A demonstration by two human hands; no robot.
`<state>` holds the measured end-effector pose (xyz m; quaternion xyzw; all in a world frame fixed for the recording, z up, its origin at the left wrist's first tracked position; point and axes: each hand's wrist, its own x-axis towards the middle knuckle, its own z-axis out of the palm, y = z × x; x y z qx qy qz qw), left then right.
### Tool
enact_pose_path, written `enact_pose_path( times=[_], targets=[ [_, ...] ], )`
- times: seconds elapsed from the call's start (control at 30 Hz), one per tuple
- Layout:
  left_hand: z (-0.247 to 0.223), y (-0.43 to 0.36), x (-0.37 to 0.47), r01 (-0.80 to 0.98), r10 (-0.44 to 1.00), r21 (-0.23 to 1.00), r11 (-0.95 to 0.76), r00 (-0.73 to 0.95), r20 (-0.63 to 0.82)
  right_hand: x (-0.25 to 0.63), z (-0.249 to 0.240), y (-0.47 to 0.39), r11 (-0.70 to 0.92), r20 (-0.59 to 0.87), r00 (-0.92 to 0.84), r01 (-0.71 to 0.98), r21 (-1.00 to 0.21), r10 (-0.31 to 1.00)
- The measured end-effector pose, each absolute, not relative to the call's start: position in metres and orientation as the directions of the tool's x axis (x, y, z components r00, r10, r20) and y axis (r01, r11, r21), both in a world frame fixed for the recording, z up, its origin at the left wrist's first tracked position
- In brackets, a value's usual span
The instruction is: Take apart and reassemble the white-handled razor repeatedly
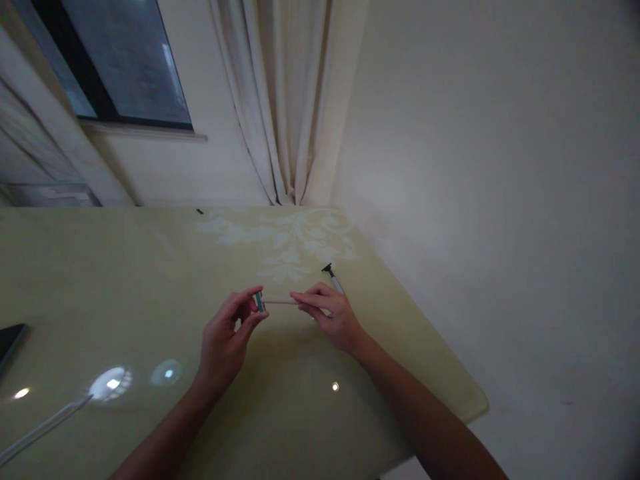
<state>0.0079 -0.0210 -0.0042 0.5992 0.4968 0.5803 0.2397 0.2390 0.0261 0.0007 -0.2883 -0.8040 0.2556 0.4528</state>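
Note:
Both my hands are raised over the near middle of the table. My left hand (225, 337) pinches a small green and dark rectangular piece (259, 301), which looks like a razor cartridge, between thumb and fingertips. A thin pale stick (280, 301) lies level between my hands. Its left end meets the cartridge, though whether it is fixed there I cannot tell. My right hand (335, 317) pinches the stick's other end. Just beyond that hand a razor handle (337, 283), grey with a black T-shaped top, rests on the table, its lower end hidden.
The glossy greenish table (150, 280) has a floral pattern at its far side. A small black piece (200, 211) lies near the far edge. At left are a white cable (45, 427) and a dark flat object (9, 341). Curtains (280, 100) and a wall (490, 200) border the table.

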Motion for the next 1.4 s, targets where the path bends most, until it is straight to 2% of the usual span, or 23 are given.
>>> enact_pose_path(
  times=[0.73, 0.87, 0.97, 1.07, 1.17, 1.3, 1.4],
  targets=[
    [-0.006, -0.019, 0.009, 0.337, 0.881, 0.854, -0.396, -0.121, 0.457, 0.238, 0.001, 0.026, 0.708, 0.609, -0.364, 0.312, -0.633, 0.705],
    [-0.009, -0.017, 0.002, 0.373, 0.887, 0.849, -0.374, -0.122, 0.445, 0.234, -0.001, 0.026, 0.714, 0.572, -0.450, 0.267, -0.647, 0.686],
    [-0.010, -0.014, -0.004, 0.397, 0.880, 0.843, -0.364, -0.151, 0.451, 0.242, -0.002, 0.037, 0.697, 0.580, -0.389, 0.348, -0.627, 0.716],
    [-0.010, -0.007, -0.004, 0.416, 0.890, 0.847, -0.332, -0.159, 0.427, 0.266, -0.001, 0.060, 0.589, 0.568, -0.207, 0.477, -0.652, 0.797],
    [-0.012, 0.008, 0.009, 0.419, 0.928, 0.854, -0.309, -0.063, 0.366, 0.296, -0.001, 0.082, 0.389, 0.480, -0.036, 0.641, -0.661, 0.876],
    [-0.015, 0.037, 0.043, 0.453, 0.953, 0.838, -0.303, 0.127, 0.275, 0.321, -0.005, 0.095, 0.059, 0.307, 0.132, 0.839, -0.541, 0.943],
    [-0.020, 0.065, 0.069, 0.545, 0.965, 0.796, -0.263, 0.163, 0.208, 0.325, -0.009, 0.095, -0.062, 0.235, 0.202, 0.867, -0.494, 0.951]
  ],
)
